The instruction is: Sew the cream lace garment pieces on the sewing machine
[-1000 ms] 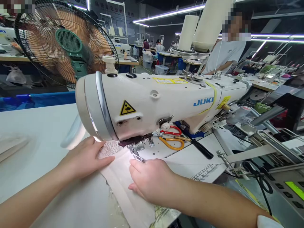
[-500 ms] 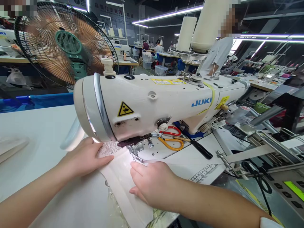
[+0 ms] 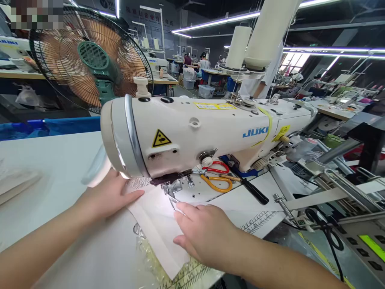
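Observation:
A pale fabric piece (image 3: 159, 237) with a lace section (image 3: 140, 183) lies under the needle area of a white JUKI sewing machine (image 3: 186, 132). My left hand (image 3: 105, 196) rests flat on its left side, thumb stretched across the cloth; the other fingertips are partly hidden near the machine head. On the right, my right hand (image 3: 207, 235) has curled fingers closed at the cloth's edge, the index fingertip by a thin metal guide (image 3: 172, 199) in front of the presser foot (image 3: 168, 188). The fabric's loose end hangs toward me over a printed ruler (image 3: 192, 275).
Red-handled and orange-handled snips (image 3: 216, 183) and a black-handled tool (image 3: 255, 191) lie behind the needle area. A metal tape feeder (image 3: 339, 188) stands right. Thread cones (image 3: 239, 48), a large fan (image 3: 93, 56) and other people are beyond. More pale cloth (image 3: 18, 182) lies left.
The fabric's loose end has drawn up toward the machine and less of the lace shows. My right hand has shifted slightly right. The person behind the machine is now mostly hidden by the cones.

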Demonstrator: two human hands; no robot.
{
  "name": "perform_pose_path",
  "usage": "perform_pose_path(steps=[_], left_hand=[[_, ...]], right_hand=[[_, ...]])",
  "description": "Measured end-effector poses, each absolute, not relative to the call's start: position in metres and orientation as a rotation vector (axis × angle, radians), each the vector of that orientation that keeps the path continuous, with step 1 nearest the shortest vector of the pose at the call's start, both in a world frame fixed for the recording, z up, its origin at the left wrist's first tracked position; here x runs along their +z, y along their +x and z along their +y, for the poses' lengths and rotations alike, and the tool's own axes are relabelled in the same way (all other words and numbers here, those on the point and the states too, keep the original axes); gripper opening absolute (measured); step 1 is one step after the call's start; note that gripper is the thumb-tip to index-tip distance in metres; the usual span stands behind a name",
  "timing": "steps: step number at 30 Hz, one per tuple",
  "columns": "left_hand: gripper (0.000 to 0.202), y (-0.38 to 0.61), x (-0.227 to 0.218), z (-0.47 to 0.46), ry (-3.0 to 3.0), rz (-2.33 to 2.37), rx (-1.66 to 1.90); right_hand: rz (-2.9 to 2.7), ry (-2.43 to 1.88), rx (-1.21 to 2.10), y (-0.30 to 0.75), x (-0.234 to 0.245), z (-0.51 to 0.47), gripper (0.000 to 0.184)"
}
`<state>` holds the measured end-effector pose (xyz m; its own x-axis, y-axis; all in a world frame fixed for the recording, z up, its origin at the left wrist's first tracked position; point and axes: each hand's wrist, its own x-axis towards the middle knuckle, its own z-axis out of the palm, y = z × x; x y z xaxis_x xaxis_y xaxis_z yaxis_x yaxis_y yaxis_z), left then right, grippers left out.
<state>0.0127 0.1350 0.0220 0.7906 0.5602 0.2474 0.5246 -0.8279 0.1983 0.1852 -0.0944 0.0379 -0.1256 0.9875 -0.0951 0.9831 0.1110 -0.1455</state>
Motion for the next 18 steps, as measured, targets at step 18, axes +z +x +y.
perform_pose_path(steps=[18], left_hand=[[0.011,-0.013,0.008,-0.013,2.824,-0.077,0.59]], right_hand=[[-2.369,-1.996,0.566,0.204,0.046,-0.114,0.024]])
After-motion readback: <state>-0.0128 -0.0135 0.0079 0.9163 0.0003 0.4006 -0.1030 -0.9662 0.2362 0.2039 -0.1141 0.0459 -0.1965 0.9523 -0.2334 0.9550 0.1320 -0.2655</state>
